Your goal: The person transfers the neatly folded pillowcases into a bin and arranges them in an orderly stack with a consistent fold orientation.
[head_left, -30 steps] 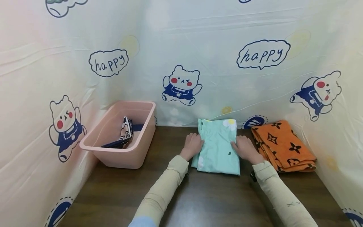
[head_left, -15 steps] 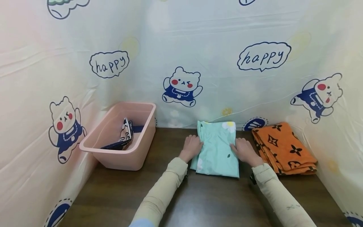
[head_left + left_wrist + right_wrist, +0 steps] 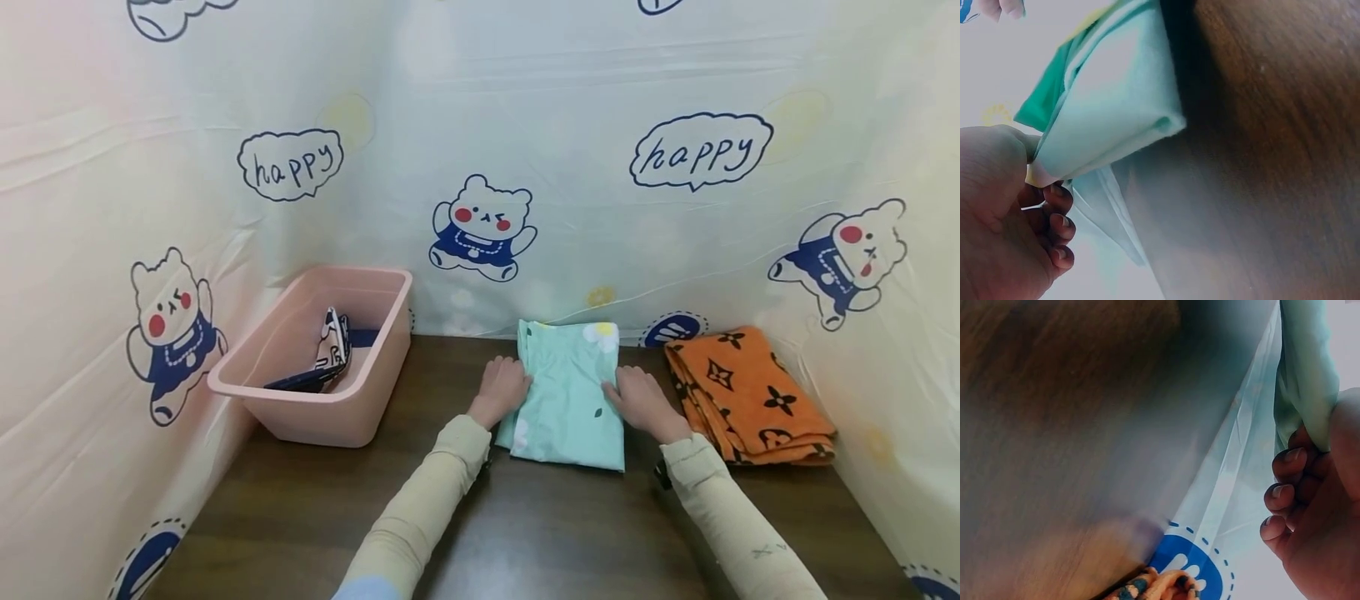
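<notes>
A folded mint-green cloth with a daisy print (image 3: 570, 400) lies flat near the back of the table, its layers showing along the left side. My left hand (image 3: 503, 388) pinches its left edge; in the left wrist view the thumb is on top and curled fingers (image 3: 1060, 228) are underneath. On the opposite edge, my right hand (image 3: 641, 400) grips the cloth between thumb and fingers. The right wrist view shows a fold of the cloth (image 3: 1310, 369) running into that grasp, with the other fingertips (image 3: 1282, 494) curled below it.
To the left stands a pink plastic bin (image 3: 367, 396) with a dark-and-white patterned folded item (image 3: 330, 358) inside. A folded orange cloth with black motifs (image 3: 750, 396) lies right of my right hand. A printed curtain (image 3: 570, 208) borders the dark wooden table (image 3: 547, 533) behind and at both sides.
Both hands and the mint-green cloth between them have shifted slightly to the left. The bin and the orange cloth stay where they were; the grips look the same.
</notes>
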`<state>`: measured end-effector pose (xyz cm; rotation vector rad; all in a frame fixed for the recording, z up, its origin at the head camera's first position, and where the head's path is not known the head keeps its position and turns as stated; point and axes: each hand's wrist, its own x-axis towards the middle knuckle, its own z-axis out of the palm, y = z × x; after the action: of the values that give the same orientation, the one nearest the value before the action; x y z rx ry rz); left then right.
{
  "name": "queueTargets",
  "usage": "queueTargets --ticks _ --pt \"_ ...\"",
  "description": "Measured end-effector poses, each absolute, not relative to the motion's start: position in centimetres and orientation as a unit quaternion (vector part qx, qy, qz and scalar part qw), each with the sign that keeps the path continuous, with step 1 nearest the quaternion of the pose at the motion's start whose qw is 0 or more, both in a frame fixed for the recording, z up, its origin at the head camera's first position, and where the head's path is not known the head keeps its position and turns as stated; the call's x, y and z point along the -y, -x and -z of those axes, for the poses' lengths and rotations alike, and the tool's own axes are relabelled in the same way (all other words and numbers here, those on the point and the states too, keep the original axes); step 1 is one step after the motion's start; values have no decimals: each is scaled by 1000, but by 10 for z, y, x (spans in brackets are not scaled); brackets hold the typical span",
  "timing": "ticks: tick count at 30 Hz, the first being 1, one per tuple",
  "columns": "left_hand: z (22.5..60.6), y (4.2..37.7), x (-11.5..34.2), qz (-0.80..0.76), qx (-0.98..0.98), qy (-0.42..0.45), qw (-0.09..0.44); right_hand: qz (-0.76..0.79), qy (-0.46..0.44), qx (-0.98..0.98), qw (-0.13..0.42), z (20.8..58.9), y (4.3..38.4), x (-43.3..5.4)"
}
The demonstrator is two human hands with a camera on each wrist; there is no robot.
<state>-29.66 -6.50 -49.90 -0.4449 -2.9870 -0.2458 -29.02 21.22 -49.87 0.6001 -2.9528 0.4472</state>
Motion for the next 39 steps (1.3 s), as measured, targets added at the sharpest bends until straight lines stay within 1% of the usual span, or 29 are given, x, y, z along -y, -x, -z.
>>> queueTargets --ticks 3,8,14,21,25,31,39 --pt "498 297 67 83 982 152 71 -144 -193 969 55 497 290 -211" --pt "496 296 69 83 981 157 78 -138 -193 970 50 496 288 -207" --pt "497 296 72 85 979 160 93 -132 -198 969 63 492 286 -204" --pt "495 292 75 86 981 157 76 -128 -196 971 48 493 286 -201" --pt "490 291 78 87 979 164 86 -129 -196 971 43 492 288 -199" --pt "483 290 81 89 976 172 97 -136 -200 969 50 489 289 -197" --pt "486 292 79 93 980 161 75 -133 -194 971 33 493 288 -197"
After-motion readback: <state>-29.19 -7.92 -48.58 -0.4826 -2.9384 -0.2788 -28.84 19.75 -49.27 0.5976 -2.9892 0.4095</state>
